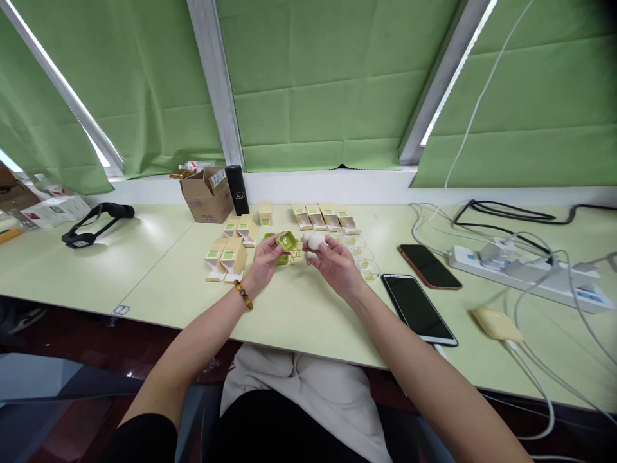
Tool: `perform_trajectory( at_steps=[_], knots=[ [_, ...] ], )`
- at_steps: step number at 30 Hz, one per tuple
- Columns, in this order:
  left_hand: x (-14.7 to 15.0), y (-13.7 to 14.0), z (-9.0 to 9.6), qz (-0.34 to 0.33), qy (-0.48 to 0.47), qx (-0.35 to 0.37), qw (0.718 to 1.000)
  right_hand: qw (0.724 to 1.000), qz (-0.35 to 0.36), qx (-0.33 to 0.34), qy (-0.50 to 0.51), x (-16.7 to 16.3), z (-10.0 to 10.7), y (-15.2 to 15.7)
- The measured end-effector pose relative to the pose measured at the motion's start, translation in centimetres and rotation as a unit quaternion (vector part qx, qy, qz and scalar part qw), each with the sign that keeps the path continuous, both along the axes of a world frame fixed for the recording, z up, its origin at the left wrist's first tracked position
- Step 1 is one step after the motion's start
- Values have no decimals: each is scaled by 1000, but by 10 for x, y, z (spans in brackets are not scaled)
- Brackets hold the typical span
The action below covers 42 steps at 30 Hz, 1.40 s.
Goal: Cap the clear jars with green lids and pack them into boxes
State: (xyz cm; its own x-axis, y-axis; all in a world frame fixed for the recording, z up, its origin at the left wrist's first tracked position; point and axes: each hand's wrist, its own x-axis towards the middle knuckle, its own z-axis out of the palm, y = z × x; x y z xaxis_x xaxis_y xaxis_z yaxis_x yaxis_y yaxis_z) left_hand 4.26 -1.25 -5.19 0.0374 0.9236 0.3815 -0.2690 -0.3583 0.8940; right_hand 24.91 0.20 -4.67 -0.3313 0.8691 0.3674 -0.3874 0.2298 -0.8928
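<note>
My left hand (264, 262) has its fingers closed on a small green tray (287, 241) with a moulded hollow, held above the table. Close to its right, my right hand (336, 262) pinches a small white rounded piece (316, 241); its exact kind is unclear. Below and between the hands lie several tiny yellowish pieces (295, 254) and another green part (283, 260), partly covered by my left hand. Clear round lids or cups with yellow marks (367, 265) lie just beyond my right hand.
Small open cream boxes (233, 256) stand left, with more at the back (328, 217). A cardboard box (206, 196) and black cylinder (237, 190) are behind. To the right lie two phones (419, 308), a power strip (525, 273) and loose cables. A black headset (96, 224) rests far left.
</note>
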Motion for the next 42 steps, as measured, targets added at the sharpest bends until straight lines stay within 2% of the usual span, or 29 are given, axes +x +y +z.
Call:
perform_trajectory(
  at_steps=[7,18,24,32,42],
  knots=[
    [0,0,-1,-5,0,4,1000,999,-28,18,17,-4,-5,1],
    [1,-1,0,-27,-12,-4,1000,997,-42,59,-14,-7,-2,-5],
    [2,1,-3,-4,-25,-13,1000,995,-99,34,-6,-10,0,-5],
    [4,2,-4,42,58,14,997,986,-156,26,-46,-10,3,-4],
    [6,6,-8,72,130,24,989,986,-146,34,-76,-12,0,-4]
  ],
)
